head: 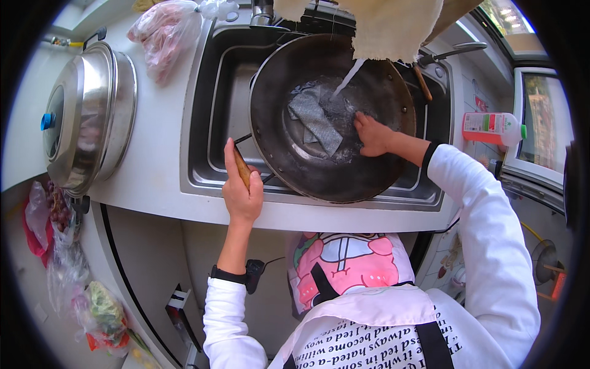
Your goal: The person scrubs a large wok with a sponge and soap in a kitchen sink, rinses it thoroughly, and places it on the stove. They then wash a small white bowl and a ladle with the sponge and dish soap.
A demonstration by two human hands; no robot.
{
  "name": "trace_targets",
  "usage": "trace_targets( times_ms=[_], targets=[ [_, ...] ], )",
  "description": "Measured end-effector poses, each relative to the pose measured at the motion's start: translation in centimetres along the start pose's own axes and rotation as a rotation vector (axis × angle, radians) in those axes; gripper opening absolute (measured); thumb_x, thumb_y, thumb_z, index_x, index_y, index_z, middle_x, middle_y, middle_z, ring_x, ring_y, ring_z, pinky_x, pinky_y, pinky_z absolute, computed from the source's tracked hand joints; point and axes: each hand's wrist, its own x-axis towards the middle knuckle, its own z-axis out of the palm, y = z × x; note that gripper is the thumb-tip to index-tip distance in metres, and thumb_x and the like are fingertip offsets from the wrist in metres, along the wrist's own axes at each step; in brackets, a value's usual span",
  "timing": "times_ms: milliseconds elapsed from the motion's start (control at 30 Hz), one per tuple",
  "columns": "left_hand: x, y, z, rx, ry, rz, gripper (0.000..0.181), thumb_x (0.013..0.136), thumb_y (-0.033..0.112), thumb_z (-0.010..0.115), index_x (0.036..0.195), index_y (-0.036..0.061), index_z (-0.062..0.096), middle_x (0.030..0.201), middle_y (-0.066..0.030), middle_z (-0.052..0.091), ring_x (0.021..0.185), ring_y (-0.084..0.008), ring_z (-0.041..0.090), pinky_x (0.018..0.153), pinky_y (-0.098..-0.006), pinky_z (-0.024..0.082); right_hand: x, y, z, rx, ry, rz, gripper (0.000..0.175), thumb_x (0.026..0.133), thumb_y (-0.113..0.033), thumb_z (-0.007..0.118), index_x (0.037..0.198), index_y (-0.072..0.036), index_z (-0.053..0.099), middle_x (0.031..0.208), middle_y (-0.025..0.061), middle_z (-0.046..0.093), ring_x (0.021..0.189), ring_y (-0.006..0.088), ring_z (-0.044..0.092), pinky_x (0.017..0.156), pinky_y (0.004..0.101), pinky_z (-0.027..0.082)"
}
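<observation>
A large dark wok rests over the stainless steel sink. Gripped in my left hand is the wok's wooden side handle, near the counter's front edge. My right hand is inside the wok, its fingers spread low over the wet bottom and holding nothing visible. Left of those fingers lies a folded grey dishcloth, apart from the hand. A stream of water runs down into the wok beside the cloth. The spout is hidden by a pale hanging cloth.
A lidded steel pot stands on the left counter. Behind it, a plastic bag of raw meat lies by the sink. A bottle of pink liquid is at the right, near an open window. Bagged vegetables are at lower left.
</observation>
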Motion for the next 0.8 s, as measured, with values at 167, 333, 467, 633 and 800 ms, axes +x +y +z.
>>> trace_targets(
  times_ms=[167,333,467,633,800],
  targets=[
    [-0.2,0.2,0.1,-0.043,0.008,-0.008,0.069,0.083,0.012,0.043,0.148,0.01,0.019,0.075,-0.0095,0.062,0.065,-0.0194,0.062,0.063,-0.0287,0.05,-2.1,-3.9,-0.3,0.216,-0.366,-0.072,0.067,0.076,-0.026,0.058,0.129,0.01,0.04,0.139,0.0277,0.032,0.129,0.0408,0.036,0.105,0.0434,0.034],
    [0.0,-0.1,0.3,-0.018,0.001,0.023,0.069,0.085,0.015,0.044,0.148,0.0104,0.017,0.075,-0.0106,0.064,0.063,-0.0251,0.065,0.06,-0.0318,0.052,1.2,-1.0,0.0,0.159,-0.047,0.096,0.069,0.074,-0.025,0.062,0.131,0.006,0.038,0.138,0.0252,0.033,0.125,0.0408,0.04,0.103,0.0421,0.036],
    [0.1,0.2,0.1,0.026,-0.013,-0.029,0.069,0.085,0.015,0.044,0.148,0.0104,0.017,0.075,-0.0109,0.063,0.063,-0.0253,0.065,0.059,-0.0324,0.051,1.0,-5.7,-1.6,0.424,0.157,-0.002,0.068,0.072,-0.014,0.066,0.133,0.0,0.038,0.137,0.0247,0.033,0.122,0.0417,0.041,0.101,0.0412,0.039],
    [0.1,0.0,0.1,0.01,-0.013,-0.019,0.069,0.085,0.014,0.045,0.148,0.0104,0.018,0.074,-0.0121,0.063,0.061,-0.0273,0.064,0.058,-0.0333,0.05,3.5,-8.8,-2.0,0.125,0.465,-0.213,0.065,0.072,-0.003,0.066,0.132,-0.008,0.039,0.134,0.0226,0.035,0.12,0.0394,0.043,0.096,0.0438,0.044],
    [0.1,0.5,0.3,0.04,-0.025,-0.037,0.069,0.084,0.013,0.047,0.147,0.0094,0.019,0.074,-0.0142,0.063,0.059,-0.0299,0.063,0.056,-0.0348,0.05,5.3,-5.5,-0.7,0.17,0.234,0.122,0.05,0.073,0.0,0.064,0.12,-0.006,0.047,0.12,0.0216,0.046,0.11,0.0419,0.052,0.083,0.0446,0.052]
  ],
)
